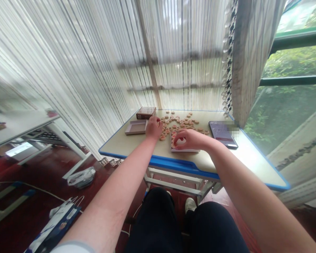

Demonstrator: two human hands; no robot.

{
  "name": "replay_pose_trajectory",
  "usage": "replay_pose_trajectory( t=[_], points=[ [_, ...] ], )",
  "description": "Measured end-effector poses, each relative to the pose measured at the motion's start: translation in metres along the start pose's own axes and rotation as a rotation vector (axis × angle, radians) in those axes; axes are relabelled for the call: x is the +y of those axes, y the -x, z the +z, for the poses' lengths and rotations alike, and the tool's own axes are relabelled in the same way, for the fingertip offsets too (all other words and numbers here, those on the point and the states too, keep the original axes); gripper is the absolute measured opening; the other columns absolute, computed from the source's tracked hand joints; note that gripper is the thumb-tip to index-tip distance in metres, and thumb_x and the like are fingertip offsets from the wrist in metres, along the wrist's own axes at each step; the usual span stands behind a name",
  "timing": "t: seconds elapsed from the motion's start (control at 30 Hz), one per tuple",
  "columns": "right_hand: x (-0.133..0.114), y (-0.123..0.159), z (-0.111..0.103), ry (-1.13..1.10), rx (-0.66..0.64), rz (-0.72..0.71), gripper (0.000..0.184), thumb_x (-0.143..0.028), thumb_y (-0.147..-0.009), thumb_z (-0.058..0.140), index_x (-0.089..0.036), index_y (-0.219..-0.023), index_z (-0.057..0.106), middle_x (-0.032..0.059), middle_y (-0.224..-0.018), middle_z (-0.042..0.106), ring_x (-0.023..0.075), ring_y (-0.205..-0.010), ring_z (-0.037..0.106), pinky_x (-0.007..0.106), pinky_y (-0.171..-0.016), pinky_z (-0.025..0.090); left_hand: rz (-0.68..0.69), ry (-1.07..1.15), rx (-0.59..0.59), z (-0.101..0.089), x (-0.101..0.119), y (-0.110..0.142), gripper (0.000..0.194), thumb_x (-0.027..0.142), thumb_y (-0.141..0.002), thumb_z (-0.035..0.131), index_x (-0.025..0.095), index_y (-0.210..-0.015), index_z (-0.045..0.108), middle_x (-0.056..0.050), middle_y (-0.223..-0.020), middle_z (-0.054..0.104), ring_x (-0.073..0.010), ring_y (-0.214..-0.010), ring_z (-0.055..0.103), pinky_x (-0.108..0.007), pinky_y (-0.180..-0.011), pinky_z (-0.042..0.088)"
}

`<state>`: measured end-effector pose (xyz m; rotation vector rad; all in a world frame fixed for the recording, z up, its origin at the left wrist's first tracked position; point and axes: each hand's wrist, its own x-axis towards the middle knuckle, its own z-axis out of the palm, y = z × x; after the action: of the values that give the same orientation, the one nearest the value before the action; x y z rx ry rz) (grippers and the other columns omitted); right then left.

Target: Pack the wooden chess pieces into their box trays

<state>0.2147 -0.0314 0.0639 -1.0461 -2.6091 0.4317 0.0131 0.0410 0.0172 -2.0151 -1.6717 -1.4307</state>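
Round wooden Chinese chess pieces (186, 122), with marks on their faces, lie scattered over the table's middle. My left hand (154, 128) rests at the left edge of this scatter, its fingers bent and closed around a piece by the fingertips. Nearer to me stands a shallow open box (185, 150) with several pieces lined up along its left side. Reaching into that box from the right, my right hand (189, 138) pinches a piece at the box's left side between thumb and fingers. The hand hides part of the box's inside.
An empty shallow tray or lid (131, 133) lies left of my left hand, with a brown printed box (146, 112) behind it. A dark tablet-like device (222, 134) lies at the right. The blue-edged table (121, 144) backs onto striped curtains (184, 84); bags (81, 177) are on the floor.
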Motion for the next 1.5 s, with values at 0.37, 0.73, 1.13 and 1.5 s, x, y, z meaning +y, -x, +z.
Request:
replay_pose_trajectory(
  t=[0.37,0.73,1.13,1.5],
  points=[
    [-0.003,0.001,-0.001,0.003,-0.018,0.046,0.024,-0.040,-0.069,0.065,-0.025,-0.087,0.071,0.0007,-0.083,0.066,0.0158,-0.073,0.056,0.026,-0.069,0.041,-0.001,-0.024,-0.072,-0.003,0.006,0.002,0.007,0.017,-0.079,0.049,0.019,-0.081,0.055,-0.007,-0.093,0.056,-0.0178,-0.089,0.056,-0.031,-0.081,0.045],
    [0.002,0.008,-0.018,0.009,-0.035,0.275,0.027,-0.045,-0.068,0.062,-0.022,-0.078,0.070,0.0013,-0.066,0.062,0.0151,-0.060,0.054,0.026,-0.053,0.037,-0.019,-0.002,-0.073,-0.004,0.007,0.003,0.007,0.017,-0.078,0.050,0.019,-0.080,0.057,-0.006,-0.091,0.057,-0.0175,-0.087,0.055,-0.031,-0.078,0.045],
    [0.010,0.003,-0.003,0.143,-0.040,0.304,0.026,-0.041,-0.063,0.065,-0.027,-0.083,0.073,0.0020,-0.072,0.066,0.0174,-0.063,0.057,0.027,-0.055,0.040,-0.014,-0.026,-0.102,-0.002,0.005,0.001,0.006,0.018,-0.078,0.051,0.019,-0.078,0.057,-0.006,-0.088,0.057,-0.0176,-0.086,0.055,-0.030,-0.078,0.045],
    [-0.005,0.005,-0.012,0.117,-0.011,0.284,0.022,-0.034,-0.064,0.063,-0.023,-0.081,0.073,0.0017,-0.077,0.067,0.0158,-0.065,0.057,0.026,-0.059,0.041,-0.006,-0.058,-0.092,0.000,0.003,0.001,0.006,0.019,-0.078,0.052,0.018,-0.077,0.057,-0.006,-0.087,0.058,-0.0169,-0.085,0.056,-0.029,-0.078,0.044]
  ],
)
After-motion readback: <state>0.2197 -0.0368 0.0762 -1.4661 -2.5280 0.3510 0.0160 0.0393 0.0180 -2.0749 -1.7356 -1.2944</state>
